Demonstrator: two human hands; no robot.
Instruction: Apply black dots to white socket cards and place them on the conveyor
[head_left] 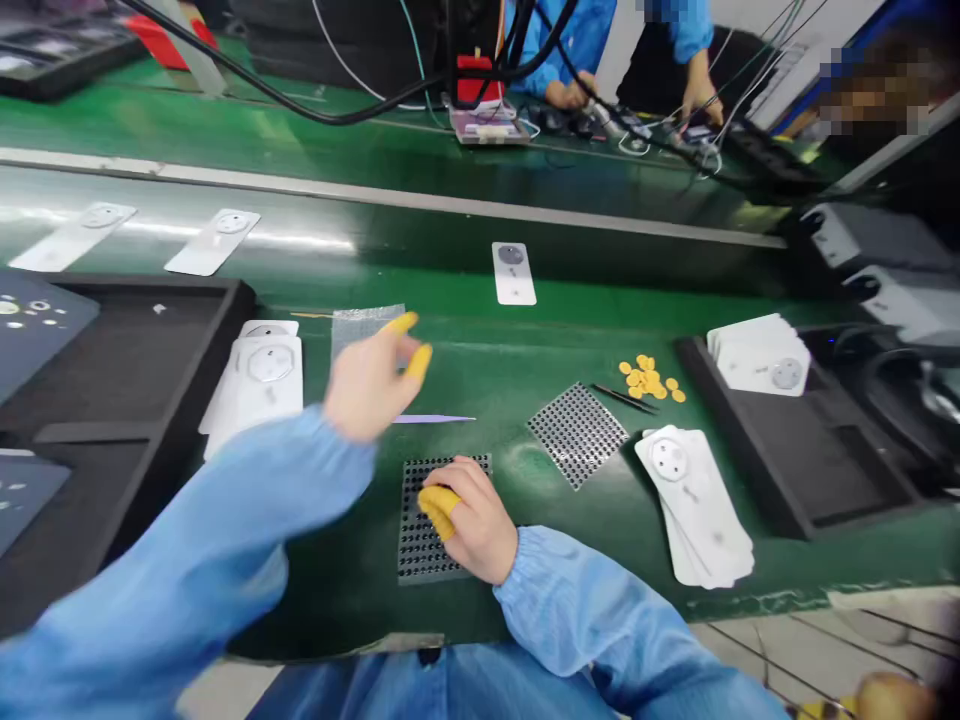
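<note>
My left hand [373,382], with yellow covers on thumb and forefinger, is raised above the bench beside a clear sheet [360,326]; its thumb and forefinger are apart with nothing between them. A purple stick [439,419] lies just right of it. My right hand [474,515], also with yellow finger covers, rests on a dark perforated block [427,560]. Its fingers are curled together, and whatever they pinch is hidden. To the right lie a second perforated sheet [577,435], black tweezers [625,399] and several small yellow discs [646,378].
White cards are stacked at left [270,372] and right [705,510]. Black trays stand at far left [187,385] and right [847,450]. Single cards, one being a white card [514,280], lie on the conveyor. Another person's hands [570,93] work across the line.
</note>
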